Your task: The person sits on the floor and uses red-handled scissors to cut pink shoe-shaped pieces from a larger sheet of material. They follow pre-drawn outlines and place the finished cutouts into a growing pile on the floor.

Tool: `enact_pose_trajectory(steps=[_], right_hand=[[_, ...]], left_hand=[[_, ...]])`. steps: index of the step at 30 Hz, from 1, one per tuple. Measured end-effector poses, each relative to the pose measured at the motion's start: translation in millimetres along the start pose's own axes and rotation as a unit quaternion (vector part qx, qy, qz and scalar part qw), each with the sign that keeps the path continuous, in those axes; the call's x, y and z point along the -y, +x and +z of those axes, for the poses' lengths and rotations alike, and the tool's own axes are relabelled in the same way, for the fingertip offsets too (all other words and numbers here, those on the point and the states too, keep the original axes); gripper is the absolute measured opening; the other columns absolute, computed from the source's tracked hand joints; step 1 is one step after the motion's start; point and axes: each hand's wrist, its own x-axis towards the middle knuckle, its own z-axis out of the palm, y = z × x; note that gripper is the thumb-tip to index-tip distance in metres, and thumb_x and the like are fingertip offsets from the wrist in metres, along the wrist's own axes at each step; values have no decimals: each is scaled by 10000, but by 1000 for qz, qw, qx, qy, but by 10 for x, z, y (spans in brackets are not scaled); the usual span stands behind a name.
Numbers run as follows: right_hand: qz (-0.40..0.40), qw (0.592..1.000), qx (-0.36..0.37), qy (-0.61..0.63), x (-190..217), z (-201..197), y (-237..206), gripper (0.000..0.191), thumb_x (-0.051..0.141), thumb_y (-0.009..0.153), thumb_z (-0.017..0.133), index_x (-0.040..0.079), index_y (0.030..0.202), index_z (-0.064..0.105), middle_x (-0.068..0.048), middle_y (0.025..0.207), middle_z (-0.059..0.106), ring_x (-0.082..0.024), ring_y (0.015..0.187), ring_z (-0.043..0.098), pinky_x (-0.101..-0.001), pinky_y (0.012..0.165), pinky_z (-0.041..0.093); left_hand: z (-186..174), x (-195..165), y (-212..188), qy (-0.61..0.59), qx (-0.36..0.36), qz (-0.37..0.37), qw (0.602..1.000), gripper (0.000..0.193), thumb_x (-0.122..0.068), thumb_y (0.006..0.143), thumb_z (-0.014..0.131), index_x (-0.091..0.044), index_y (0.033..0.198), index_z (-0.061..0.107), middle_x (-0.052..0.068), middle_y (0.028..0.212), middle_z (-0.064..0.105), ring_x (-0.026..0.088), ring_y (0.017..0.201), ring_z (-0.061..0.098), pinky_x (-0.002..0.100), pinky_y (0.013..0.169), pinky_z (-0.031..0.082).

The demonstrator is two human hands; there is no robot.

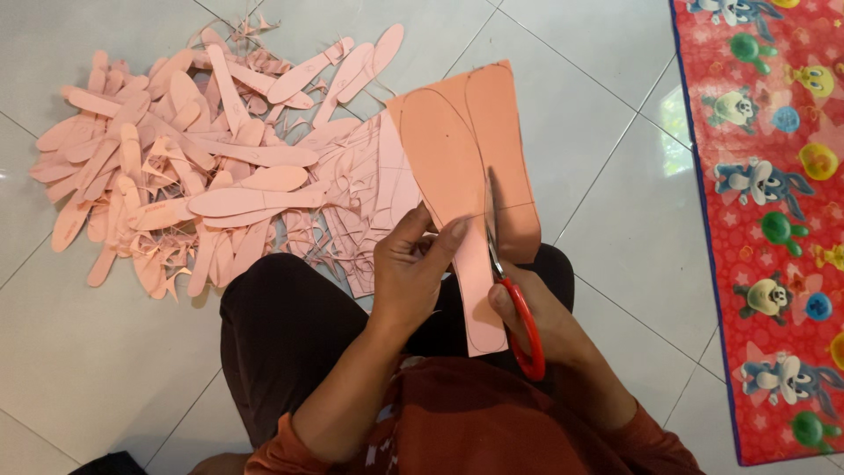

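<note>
Cutting pink foam: the left hand point(411, 264) pinches a sheet point(466, 167) by its near left edge, thumb on top and fingers curled under. Sheet is held above the lap, tilted, its far end reaching toward the middle of the scene. Thin pencil outlines of long sole-like shapes run along its face.

Right hand point(536, 321) is closed through the red handles of the scissors point(510, 273), just right of the left hand and touching the sheet's near end. Blades point away from the person and stand a little apart, biting into the sheet along a drawn line, roughly at mid-length. A narrow strip of the sheet hangs down toward the body between the two hands.

Person sits on a pale tiled floor point(607, 158), dark trousers point(281, 343) and a rust-red top point(475, 422) showing at the near edge.

Far left: a pile point(193, 167) of cut pink pieces lies on the tiles, long rounded blanks mixed with thin curled offcuts. Pile's right edge runs under the held sheet; whether they touch, cannot tell.

Right edge: a red mat point(774, 220) with a cartoon-animal print and a blue border lies flat on the floor, well apart from the hands.
</note>
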Motion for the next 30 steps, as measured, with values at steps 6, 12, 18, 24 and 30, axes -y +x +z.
enact_pose_trajectory(steps=[6, 12, 18, 24, 30], right_hand=[[20, 999, -11, 24, -71, 19, 19, 633, 583, 992, 460, -25, 1022, 631, -49, 729, 603, -124, 699, 502, -302, 602, 449], [-15, 998, -53, 0, -253, 74, -22, 612, 582, 1026, 456, -8, 935, 591, -13, 684, 546, -91, 667, 450, -296, 570, 416], [-10, 996, -82, -27, -301, 148, -24, 610, 575, 1022, 417, 2, 942, 610, -33, 679, 573, -101, 657, 488, -312, 556, 432], [-16, 992, -96, -78, -389, 144, -29, 561, 534, 1029, 430, 27, 839, 578, -39, 634, 529, -114, 598, 487, -322, 523, 423], [19, 997, -49, -51, -405, 158, -98, 510, 491, 1002, 517, 36, 772, 525, -21, 601, 443, -104, 583, 409, -322, 508, 387]], left_hand=[[-6, -4, -26, 26, -2, -4, 1000, 335, -107, 1010, 685, 2, 1327, 673, 53, 1052, 756, 55, 762, 660, 229, 652, 571], [14, -23, -22, 7, 1, -13, 1000, 365, -124, 1006, 682, -10, 1352, 654, 52, 1057, 759, 58, 765, 673, 235, 659, 589], [10, -22, -15, 8, -6, -10, 1000, 378, -115, 1002, 680, -23, 1367, 645, 52, 1071, 758, 58, 793, 680, 243, 693, 612], [-26, 22, 7, 5, -22, -10, 1000, 340, -97, 990, 700, -3, 1316, 681, 30, 1027, 759, 48, 793, 645, 233, 688, 559], [-30, -24, 120, 36, -73, 45, 996, 159, -125, 1015, 722, 17, 1085, 732, 8, 925, 735, 31, 776, 608, 204, 691, 507]])
